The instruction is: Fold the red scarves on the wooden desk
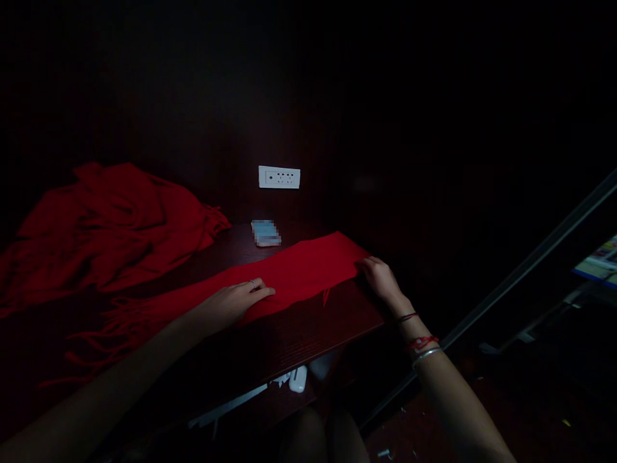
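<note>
A long red scarf (299,273) with fringed ends lies flat across a dark wooden table (299,341). My left hand (236,299), a ring on one finger, rests palm down on the scarf's near edge with fingers stretched out. At the scarf's right end my right hand (380,276) lies with its fingers curled on the cloth; whether they pinch it is hard to tell in the dim light. Red strings and a silver bangle circle that wrist.
A heap of crumpled red fringed scarves (110,225) fills the table's left. A small pale box (265,232) sits near the back wall under a white socket plate (279,177). White items (296,379) lie below the table edge. A slanted metal rail (530,263) runs at the right.
</note>
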Demonstrator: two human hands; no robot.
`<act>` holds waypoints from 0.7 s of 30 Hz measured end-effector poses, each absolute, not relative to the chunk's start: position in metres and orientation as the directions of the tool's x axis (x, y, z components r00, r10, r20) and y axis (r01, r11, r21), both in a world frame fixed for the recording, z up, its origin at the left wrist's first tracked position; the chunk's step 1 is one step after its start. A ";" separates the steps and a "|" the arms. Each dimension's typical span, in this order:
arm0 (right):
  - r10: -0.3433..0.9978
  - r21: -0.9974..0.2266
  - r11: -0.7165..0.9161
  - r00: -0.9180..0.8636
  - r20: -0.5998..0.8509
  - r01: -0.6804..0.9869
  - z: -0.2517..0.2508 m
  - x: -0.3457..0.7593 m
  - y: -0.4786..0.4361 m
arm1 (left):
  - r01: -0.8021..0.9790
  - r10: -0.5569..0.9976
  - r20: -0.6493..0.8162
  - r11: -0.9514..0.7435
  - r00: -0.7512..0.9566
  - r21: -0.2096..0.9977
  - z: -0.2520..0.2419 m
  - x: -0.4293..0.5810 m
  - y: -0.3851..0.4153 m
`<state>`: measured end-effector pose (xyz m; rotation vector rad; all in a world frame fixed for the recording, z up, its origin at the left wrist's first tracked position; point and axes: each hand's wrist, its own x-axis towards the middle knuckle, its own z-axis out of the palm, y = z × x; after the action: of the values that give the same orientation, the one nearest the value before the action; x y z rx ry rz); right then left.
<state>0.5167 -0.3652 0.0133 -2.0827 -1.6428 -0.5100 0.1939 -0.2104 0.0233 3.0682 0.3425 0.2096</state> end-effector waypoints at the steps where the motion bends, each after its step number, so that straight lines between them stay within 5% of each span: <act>1: 0.822 -0.074 -0.232 0.236 0.519 0.970 0.011 0.521 -0.366 | 0.211 0.219 0.144 -0.975 0.965 0.073 0.022 0.194 -0.209; 7: 0.868 0.092 -0.206 0.139 0.476 0.974 0.008 0.522 -0.365 | 0.188 0.175 0.170 -0.980 0.970 -0.060 0.015 0.201 -0.212; 11: 0.826 0.012 -0.216 0.176 0.536 0.976 0.013 0.525 -0.360 | 0.239 0.220 0.137 -0.961 0.966 -0.142 0.015 0.203 -0.218; 15: 0.794 -0.089 -0.209 0.222 0.566 0.974 0.010 0.528 -0.360 | 0.251 0.245 0.094 -0.966 0.965 -0.065 0.021 0.197 -0.217; 21: 0.849 0.013 -0.150 0.122 0.514 0.989 -0.004 0.528 -0.366 | 0.237 0.247 0.086 -0.964 0.965 0.117 0.028 0.189 -0.207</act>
<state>0.5278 -0.3662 -0.0040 -2.0744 -1.7902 -0.5865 0.1887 -0.2073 0.0281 3.0092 0.3719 0.1517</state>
